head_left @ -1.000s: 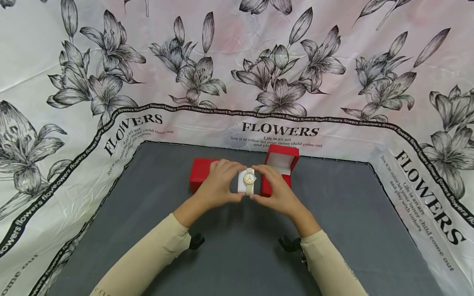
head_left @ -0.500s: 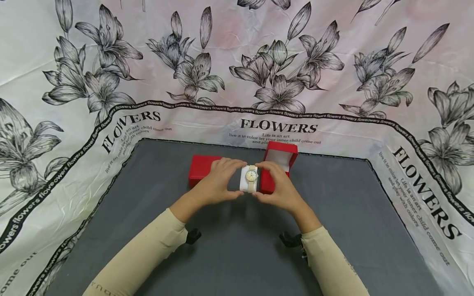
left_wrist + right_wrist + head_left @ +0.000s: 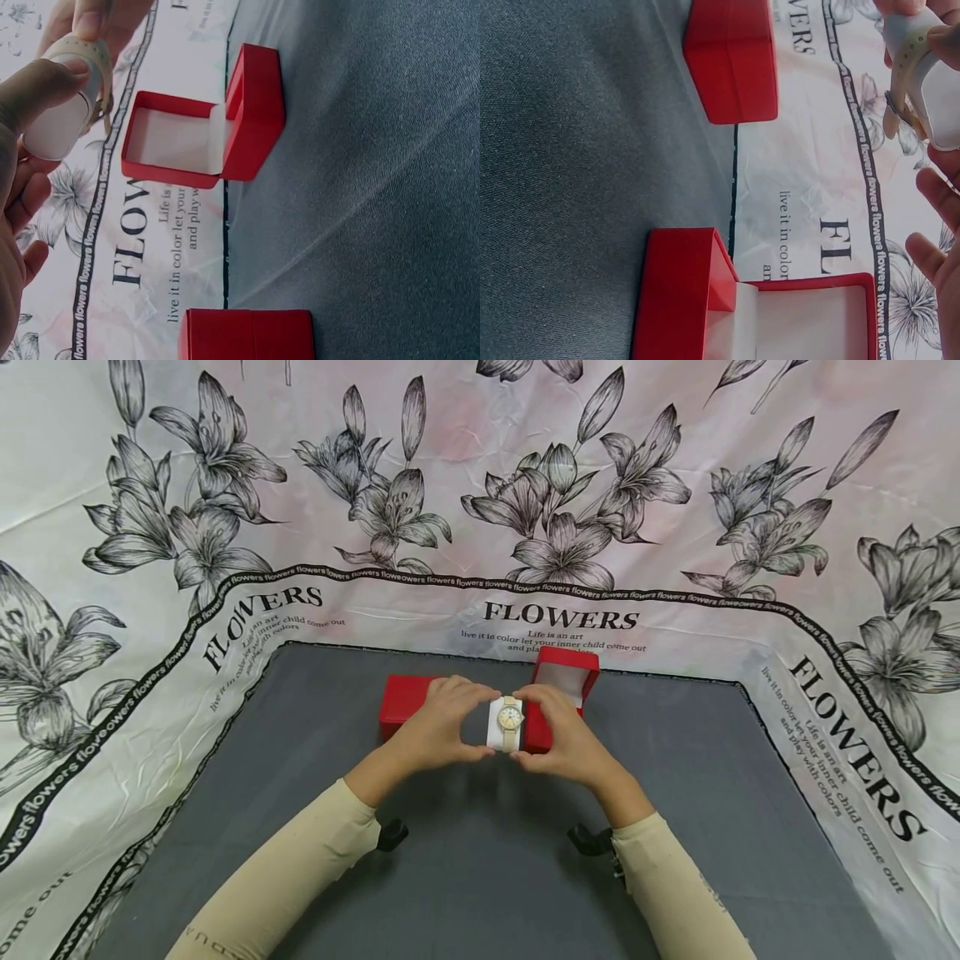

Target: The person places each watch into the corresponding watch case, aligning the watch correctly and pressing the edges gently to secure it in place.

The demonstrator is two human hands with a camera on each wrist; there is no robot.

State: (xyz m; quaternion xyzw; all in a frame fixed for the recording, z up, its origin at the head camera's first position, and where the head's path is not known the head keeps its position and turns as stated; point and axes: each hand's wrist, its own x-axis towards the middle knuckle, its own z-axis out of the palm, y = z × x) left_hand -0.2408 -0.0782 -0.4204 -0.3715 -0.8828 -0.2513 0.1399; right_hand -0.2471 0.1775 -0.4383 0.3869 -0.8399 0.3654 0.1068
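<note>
A wristwatch (image 3: 510,718) with a round pale dial and cream strap is fastened around a white cushion (image 3: 493,737). My left hand (image 3: 438,727) holds its left side between thumb and fingers. On the opposite side, my right hand (image 3: 564,737) grips it the same way. Both wrist views show the watch raised above the table, with the punched strap (image 3: 906,71) and buckle hanging off the cushion's underside (image 3: 56,129). Just beyond my right hand stands an open red box (image 3: 538,731), its lid tipped back to show white lining. Behind my left hand sits a closed red box (image 3: 403,700).
Dark grey cloth (image 3: 480,877) covers the table. A white flower-printed sheet (image 3: 420,618) rises along the back and sides, right behind the boxes. Black wrist mounts (image 3: 590,841) show under both forearms.
The watch and both hands have shifted slightly right relative to the boxes, and the watch has turned a little. Both hands keep their hold. The head view has moved slightly.
</note>
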